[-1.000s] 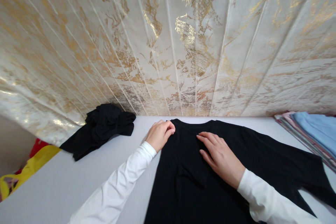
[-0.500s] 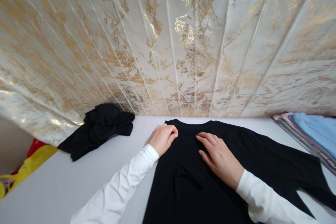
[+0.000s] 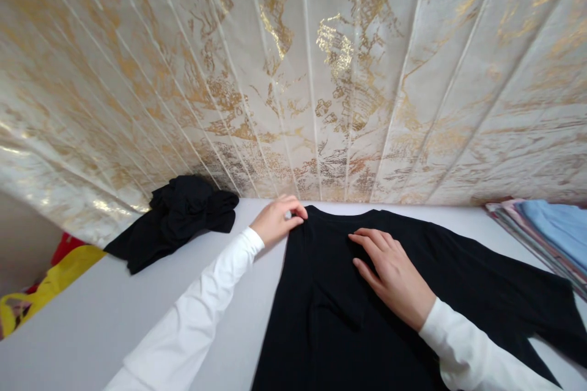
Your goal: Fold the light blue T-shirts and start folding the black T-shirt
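A black long-sleeved shirt (image 3: 330,317) lies spread on a white table (image 3: 114,311), its neckline toward the wall and its left side folded inward. My left hand (image 3: 277,220) pinches the shirt's folded shoulder edge by the collar, fingers closed on the cloth. My right hand (image 3: 392,275) rests flat on the shirt's chest just below the neckline, fingers stretched out. Both arms wear white sleeves. The shirt's right sleeve (image 3: 513,293) stretches out toward the right edge.
A crumpled black garment (image 3: 177,220) lies at the back left against a white-and-gold panelled wall (image 3: 293,73). A stack of folded clothes, light blue on top (image 3: 550,229), sits at the right. A yellow and red bag (image 3: 41,287) shows beyond the table's left edge.
My left hand has shifted slightly back toward the wall along the collar edge, still gripping the cloth. The right hand stays flat on the chest. The view has tilted a little.
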The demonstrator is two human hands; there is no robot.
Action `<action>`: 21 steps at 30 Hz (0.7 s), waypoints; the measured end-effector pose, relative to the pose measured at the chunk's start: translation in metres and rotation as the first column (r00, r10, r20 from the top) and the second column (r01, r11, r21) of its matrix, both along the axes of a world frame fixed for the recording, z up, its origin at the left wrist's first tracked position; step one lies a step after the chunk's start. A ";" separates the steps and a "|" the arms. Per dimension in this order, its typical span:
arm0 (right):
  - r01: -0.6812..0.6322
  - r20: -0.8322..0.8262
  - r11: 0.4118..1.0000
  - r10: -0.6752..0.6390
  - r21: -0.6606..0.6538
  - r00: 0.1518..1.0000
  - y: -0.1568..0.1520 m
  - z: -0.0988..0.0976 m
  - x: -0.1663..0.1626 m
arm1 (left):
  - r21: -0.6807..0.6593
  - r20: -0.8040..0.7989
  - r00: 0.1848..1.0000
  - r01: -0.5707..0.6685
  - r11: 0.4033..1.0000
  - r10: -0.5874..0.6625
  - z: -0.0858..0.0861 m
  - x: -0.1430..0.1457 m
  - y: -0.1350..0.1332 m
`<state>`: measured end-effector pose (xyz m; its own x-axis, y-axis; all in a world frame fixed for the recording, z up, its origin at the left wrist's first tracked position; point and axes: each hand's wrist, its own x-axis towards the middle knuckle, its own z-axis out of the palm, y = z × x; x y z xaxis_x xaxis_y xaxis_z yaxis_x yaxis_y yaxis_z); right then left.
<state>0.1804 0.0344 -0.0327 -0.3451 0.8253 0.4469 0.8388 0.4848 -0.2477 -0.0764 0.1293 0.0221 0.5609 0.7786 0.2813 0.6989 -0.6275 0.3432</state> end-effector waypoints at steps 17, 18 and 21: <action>0.000 -0.017 1.000 0.000 -0.014 1.000 -0.001 0.001 -0.001 | 0.066 0.095 0.985 -0.150 0.986 0.143 -0.003 -0.002 0.001; 0.002 -0.011 1.000 -0.002 -0.014 1.000 -0.001 0.001 -0.001 | 0.069 0.096 0.984 -0.160 0.985 0.153 -0.002 -0.006 0.002; 0.014 0.006 1.000 -0.014 -0.013 1.000 -0.001 0.001 -0.001 | 0.062 0.073 0.991 -0.117 0.991 0.112 0.000 -0.006 0.000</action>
<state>0.1791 0.0333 -0.0313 -0.3363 0.8356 0.4343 0.8470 0.4700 -0.2484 -0.0823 0.1296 0.0224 0.4467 0.8151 0.3690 0.7433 -0.5676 0.3540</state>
